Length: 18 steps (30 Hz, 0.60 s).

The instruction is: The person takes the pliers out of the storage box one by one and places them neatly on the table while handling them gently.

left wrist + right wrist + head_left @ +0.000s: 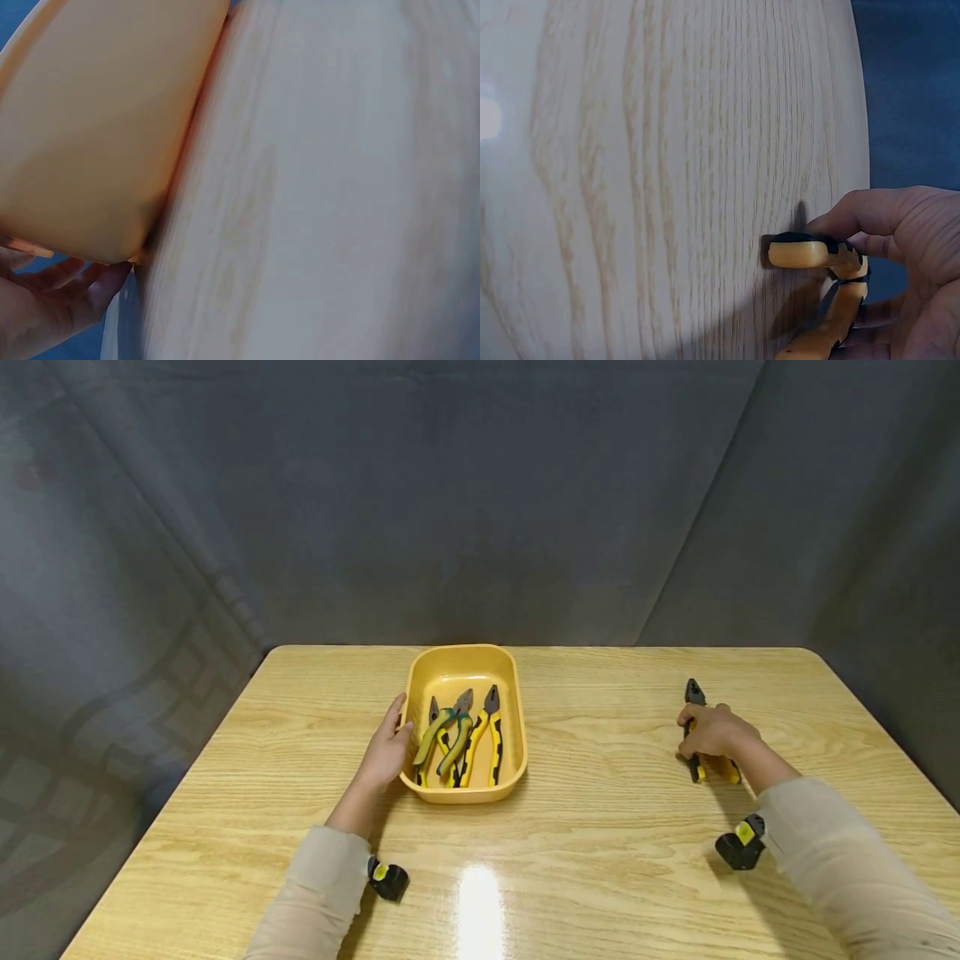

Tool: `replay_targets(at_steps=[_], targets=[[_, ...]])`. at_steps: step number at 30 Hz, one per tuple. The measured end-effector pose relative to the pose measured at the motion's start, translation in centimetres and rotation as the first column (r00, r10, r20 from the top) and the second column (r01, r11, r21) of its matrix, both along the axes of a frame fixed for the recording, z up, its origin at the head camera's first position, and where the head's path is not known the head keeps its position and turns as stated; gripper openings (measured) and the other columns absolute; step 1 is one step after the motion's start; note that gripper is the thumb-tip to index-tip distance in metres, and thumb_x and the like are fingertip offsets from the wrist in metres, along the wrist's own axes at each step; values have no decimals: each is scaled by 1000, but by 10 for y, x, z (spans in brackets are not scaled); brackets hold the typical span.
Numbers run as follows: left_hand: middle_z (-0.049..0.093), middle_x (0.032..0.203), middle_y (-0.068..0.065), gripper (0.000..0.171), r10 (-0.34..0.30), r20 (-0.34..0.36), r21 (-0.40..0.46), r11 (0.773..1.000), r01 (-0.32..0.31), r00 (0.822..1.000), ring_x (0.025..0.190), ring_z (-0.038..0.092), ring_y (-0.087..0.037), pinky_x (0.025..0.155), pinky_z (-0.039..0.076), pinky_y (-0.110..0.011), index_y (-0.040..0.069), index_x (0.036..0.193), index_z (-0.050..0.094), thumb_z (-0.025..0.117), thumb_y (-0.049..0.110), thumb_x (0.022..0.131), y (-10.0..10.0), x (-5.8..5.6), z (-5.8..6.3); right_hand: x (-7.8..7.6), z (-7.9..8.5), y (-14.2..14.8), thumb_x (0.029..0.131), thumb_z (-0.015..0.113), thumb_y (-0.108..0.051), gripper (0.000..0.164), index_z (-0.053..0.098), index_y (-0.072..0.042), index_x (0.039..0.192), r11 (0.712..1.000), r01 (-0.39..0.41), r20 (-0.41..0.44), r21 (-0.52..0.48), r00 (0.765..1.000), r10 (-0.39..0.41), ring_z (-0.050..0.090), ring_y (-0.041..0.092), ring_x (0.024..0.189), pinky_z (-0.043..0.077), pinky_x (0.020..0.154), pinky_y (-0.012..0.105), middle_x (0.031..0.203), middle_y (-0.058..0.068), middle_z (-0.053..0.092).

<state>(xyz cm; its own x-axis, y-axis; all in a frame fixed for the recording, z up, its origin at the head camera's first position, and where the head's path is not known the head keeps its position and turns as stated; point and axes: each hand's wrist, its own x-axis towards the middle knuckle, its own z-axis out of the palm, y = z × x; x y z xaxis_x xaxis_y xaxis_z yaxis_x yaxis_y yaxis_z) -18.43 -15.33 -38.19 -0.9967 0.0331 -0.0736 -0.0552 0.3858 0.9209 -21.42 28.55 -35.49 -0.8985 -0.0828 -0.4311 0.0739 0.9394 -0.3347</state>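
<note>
A yellow plastic tray (463,795) sits on the table with three pairs of pliers in it. Two have yellow-and-black handles, the right-hand pair (491,702) with a blunt nose and the left one (433,708) with a slim nose. Across the latter lie olive-green-handled pliers (442,745). My left hand (388,747) rests along the tray's left side, thumb at the rim; its fingertips touch the outer wall (90,150) in the left wrist view. Far to the right, my right hand (716,731) grips yellow-and-black pliers (694,692), dark nose pointing away. Their handles (802,251) show below the fingers.
The wooden table (600,860) has its far edge against a dark grey cloth (525,510). Wrist cameras (388,880) hang from both sleeves, low over the tabletop. The table's right edge lies beyond my right hand.
</note>
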Motion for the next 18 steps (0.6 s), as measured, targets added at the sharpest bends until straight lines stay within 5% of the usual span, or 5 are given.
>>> replay_targets(at_steps=[18], targets=[[11,141,-17,50,0,-6,-8,1000,0,1000,126,11,-31,100,10,-46,17,140,6,26,16,94,-1,0,1,-1,2,1,68,63,-23,61,39,2,118,999,-31,-3,17,1000,31,39,29,67,34,49,32,100,37,31]])
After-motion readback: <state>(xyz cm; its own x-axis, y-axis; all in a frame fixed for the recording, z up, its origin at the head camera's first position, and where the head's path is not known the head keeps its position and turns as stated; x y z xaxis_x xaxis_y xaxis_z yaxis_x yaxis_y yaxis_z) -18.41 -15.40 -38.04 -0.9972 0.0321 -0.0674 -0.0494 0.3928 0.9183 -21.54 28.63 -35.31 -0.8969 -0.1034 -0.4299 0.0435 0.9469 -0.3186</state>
